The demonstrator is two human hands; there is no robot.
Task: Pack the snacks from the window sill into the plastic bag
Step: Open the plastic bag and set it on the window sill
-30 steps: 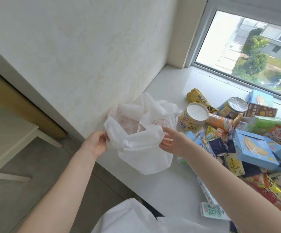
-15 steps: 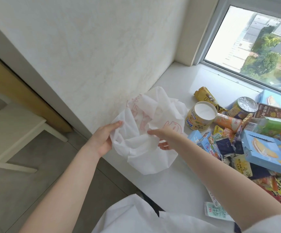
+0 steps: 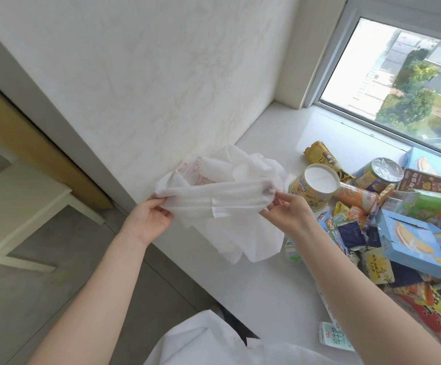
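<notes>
Left hand: our left hand (image 3: pixel 149 219) pinches one end of a stretched strip of the plastic bag (image 3: pixel 230 206), thumb on top and fingers curled beneath, over the near edge of the sill.
Right hand: our right hand (image 3: pixel 286 209) pinches the other end of that same strip between thumb and fingertips, so the white film runs taut between our two hands.
Plastic bag: white and thin, with faint red print; we hold it just above the window sill (image 3: pixel 267 280), its crumpled bulk rising behind the strip against the wall (image 3: pixel 161 75) and a loose part hanging down below our hands onto the sill.
Snacks: we see them heaped on the sill to the right of the bag, none inside it that we can tell.
Nearest snack: a yellow tub (image 3: pixel 315 187) with a white lid lies tipped toward us, just beside our right hand.
Further snacks: a foil-topped can (image 3: pixel 380 173), an orange tube (image 3: pixel 357 197), a blue box (image 3: pixel 412 243) printed with a pastry, and red and yellow packets (image 3: pixel 435 314) at the right edge.
Near edge: a small carton (image 3: pixel 332 338) with green characters lies beside our right forearm.
Window: the window (image 3: pixel 398 83) stands behind the heap.
</notes>
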